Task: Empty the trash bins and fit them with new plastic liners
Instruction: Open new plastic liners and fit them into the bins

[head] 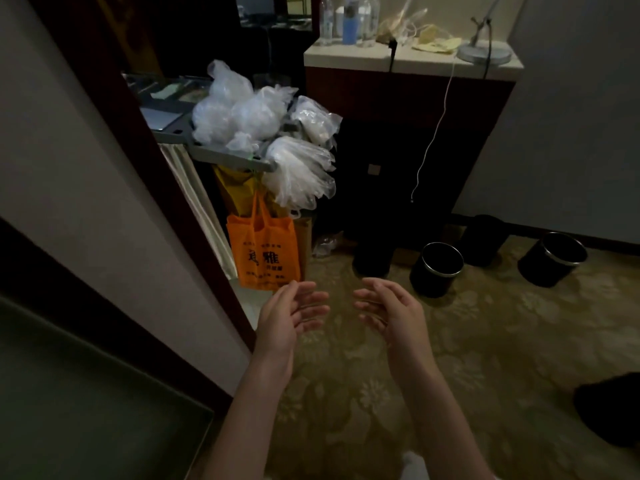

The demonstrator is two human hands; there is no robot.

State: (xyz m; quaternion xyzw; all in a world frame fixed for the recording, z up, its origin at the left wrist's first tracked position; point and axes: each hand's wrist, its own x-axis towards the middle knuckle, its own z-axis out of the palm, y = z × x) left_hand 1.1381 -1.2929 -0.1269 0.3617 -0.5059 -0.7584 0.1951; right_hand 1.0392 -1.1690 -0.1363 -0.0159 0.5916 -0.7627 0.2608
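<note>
**Now empty-handed, bins ahead on the carpet**

Underfoot and across the whole lower view, patterned gold carpet (485, 358). Against the far wall, a dark wooden cabinet (408, 109), its pale top crowded with water bottles (325, 19), crumpled wrappers and a desk lamp base (484, 51); a white cable (436, 133) dangling down its front. To the left of that, parked in the doorway, a grey housekeeping cart (228, 155), heaped with bundles of clear plastic bags (242, 116), some spilling over the near corner. Hanging below them, an orange tote bag (263, 251) printed with dark characters.

On the carpet at the foot of the cabinet, four black trash bins, all upright or nearly so: an open-mouthed bin (437, 270) nearest, a tilted bin (552, 259) with a metal rim well to its right, and two darker bins (372, 251) (483, 239) set further back in shadow. Too dark inside to tell whether lined.

Held out in front at mid-frame, left hand (291, 313) and right hand (391, 313), palms turned toward each other, fingers loose and slightly bent, a gap between them. Gripping nothing, touching nothing; well short of the bins, just below the tote bag.
</note>
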